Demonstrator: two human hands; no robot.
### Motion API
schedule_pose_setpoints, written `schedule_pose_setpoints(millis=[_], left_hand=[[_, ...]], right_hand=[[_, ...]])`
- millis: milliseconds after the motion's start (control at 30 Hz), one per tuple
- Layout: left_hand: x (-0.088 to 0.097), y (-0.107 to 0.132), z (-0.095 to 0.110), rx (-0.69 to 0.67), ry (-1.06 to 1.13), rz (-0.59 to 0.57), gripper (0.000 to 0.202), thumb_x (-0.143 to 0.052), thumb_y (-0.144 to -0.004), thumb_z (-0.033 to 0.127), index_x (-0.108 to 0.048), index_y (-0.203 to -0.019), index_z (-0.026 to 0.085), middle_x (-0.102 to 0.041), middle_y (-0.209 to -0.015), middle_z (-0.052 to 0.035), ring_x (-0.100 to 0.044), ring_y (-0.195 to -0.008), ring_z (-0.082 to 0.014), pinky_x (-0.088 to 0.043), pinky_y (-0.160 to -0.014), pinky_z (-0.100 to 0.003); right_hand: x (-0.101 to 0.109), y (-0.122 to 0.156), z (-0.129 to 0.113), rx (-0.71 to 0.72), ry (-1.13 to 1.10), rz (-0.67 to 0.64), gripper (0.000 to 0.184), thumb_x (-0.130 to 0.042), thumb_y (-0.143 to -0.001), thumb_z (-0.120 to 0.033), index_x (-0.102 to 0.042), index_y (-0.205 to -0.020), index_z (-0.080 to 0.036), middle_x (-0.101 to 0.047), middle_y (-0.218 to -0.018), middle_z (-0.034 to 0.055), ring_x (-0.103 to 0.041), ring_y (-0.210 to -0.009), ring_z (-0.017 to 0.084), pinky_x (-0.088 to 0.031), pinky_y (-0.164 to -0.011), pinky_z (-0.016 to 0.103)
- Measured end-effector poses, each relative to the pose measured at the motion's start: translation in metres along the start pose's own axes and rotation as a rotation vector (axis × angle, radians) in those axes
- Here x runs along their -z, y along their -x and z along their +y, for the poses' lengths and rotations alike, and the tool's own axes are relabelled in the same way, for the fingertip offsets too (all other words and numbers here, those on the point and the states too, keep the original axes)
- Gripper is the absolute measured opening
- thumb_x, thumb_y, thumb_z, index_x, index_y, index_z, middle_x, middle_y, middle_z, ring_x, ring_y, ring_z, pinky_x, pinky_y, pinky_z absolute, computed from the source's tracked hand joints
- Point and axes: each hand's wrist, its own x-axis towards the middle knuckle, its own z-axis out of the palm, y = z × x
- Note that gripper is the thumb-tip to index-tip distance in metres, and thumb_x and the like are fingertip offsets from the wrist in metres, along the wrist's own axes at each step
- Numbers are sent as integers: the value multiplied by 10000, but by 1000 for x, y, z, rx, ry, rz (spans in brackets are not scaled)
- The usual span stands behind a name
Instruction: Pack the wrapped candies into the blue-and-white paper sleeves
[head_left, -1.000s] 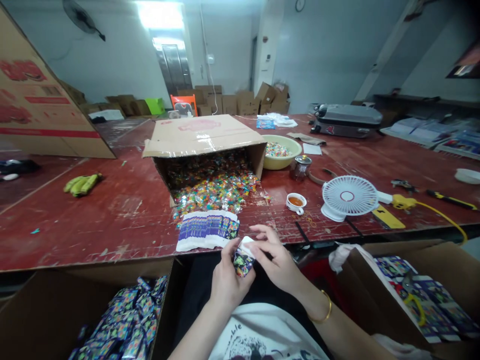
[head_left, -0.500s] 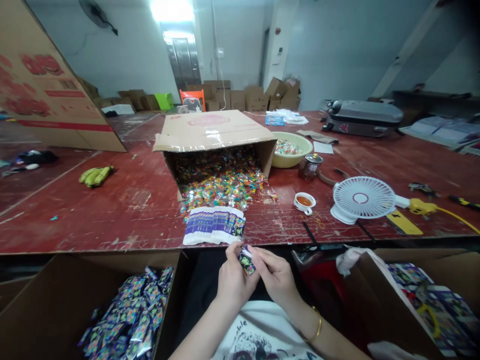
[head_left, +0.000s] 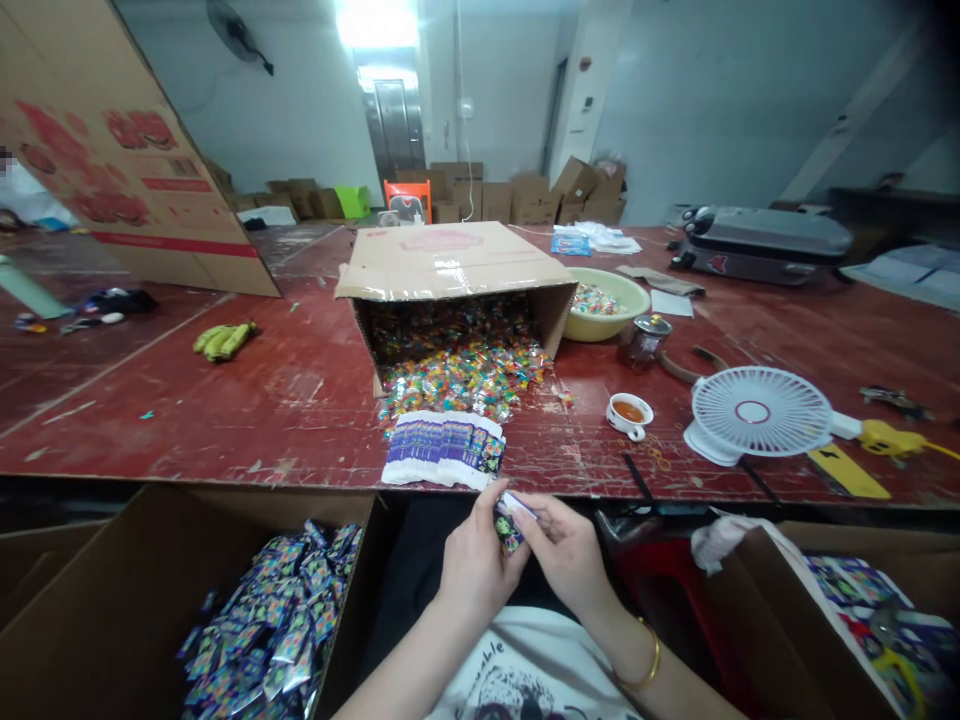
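Observation:
Between my two hands is a small printed packet (head_left: 510,530), dark purple with green and a white edge, held just off the table's front edge. My left hand (head_left: 476,555) is closed around its left side. The fingers and thumb of my right hand (head_left: 566,550) pinch its upper right part. Just beyond them, a fanned row of flat packets (head_left: 442,450) in the same purple and white lies on the table. Behind the row, many small colourful wrapped sweets (head_left: 465,375) spill from a tipped carton (head_left: 457,255).
Left of my lap, a carton (head_left: 82,580) holds many packets (head_left: 277,620); another carton (head_left: 787,620) with packet sheets stands right. On the red table (head_left: 300,420) are bananas (head_left: 225,341), a cup (head_left: 630,415), a white fan (head_left: 757,410), a jar (head_left: 646,342) and a yellow basin (head_left: 607,320).
The camera view has turned slightly left, so the table things appear shifted right. Both hands still hold the packet, whose white edge shows a little more.

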Motion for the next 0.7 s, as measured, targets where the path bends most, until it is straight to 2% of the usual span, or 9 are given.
schedule_pose_setpoints(millis=[100,167,267,400,467,533,600,700], left_hand=[[3,-2,-1,28,-44,-23,650,-565,-743,218,-268,-1320,209,-637,-1096,-100,-653,-929,-278,-524,-758,-380],[3,-4,-1,33,-51,-36,665,-560,-739,205,-259,-1332,205,-633,-1105,-106,-649,-940,-282,-521,-766,-386],[6,-6,1,43,-6,-65,676,-563,-740,209,-251,-1339,220,-630,-1120,-101,-651,-936,-280,-516,-770,-383],[13,-9,3,87,157,-93,682,-564,-762,259,-215,-1348,264,-634,-1121,-67,-664,-893,-254,-513,-751,-352],[17,-9,2,103,226,-75,671,-539,-788,286,-184,-1357,269,-632,-1120,-66,-665,-882,-244,-513,-735,-343],[21,-8,-1,109,247,-34,671,-532,-796,307,-172,-1360,261,-620,-1136,-78,-656,-901,-239,-509,-748,-344],[29,-7,-7,98,228,7,625,-544,-788,342,-238,-1325,249,-614,-1131,-80,-647,-917,-229,-499,-776,-335],[55,-5,-31,162,87,48,409,-515,-797,403,-412,-1156,235,-638,-1019,-56,-651,-862,-215,-492,-763,-311]], right_hand=[[1,-13,0,-152,-148,-17,195,-709,-744,-361,-724,-838,-190,-732,-816,65,-682,-775,241,-563,-745,359],[2,-18,-1,-152,-141,-9,191,-723,-732,-359,-729,-815,-187,-733,-798,60,-683,-758,233,-562,-744,349],[4,-15,-4,-47,-26,-8,169,-695,-763,-348,-737,-836,-202,-732,-852,62,-684,-788,237,-563,-766,358],[3,-6,-11,176,186,-97,215,-560,-868,-309,-719,-986,-225,-685,-1056,77,-620,-1011,254,-489,-930,402],[-1,0,-11,221,219,-164,281,-549,-874,-278,-652,-1130,-225,-621,-1188,83,-548,-1129,256,-418,-1012,422],[-9,5,-8,208,166,-206,362,-552,-873,-262,-567,-1232,-226,-575,-1252,87,-521,-1162,251,-401,-1027,430],[-17,8,-3,212,105,-200,379,-548,-877,-261,-531,-1255,-231,-585,-1228,93,-545,-1129,244,-431,-997,425],[-26,-3,9,341,167,-199,356,-565,-865,-266,-542,-1218,-232,-541,-1255,106,-504,-1160,257,-406,-1006,431]])
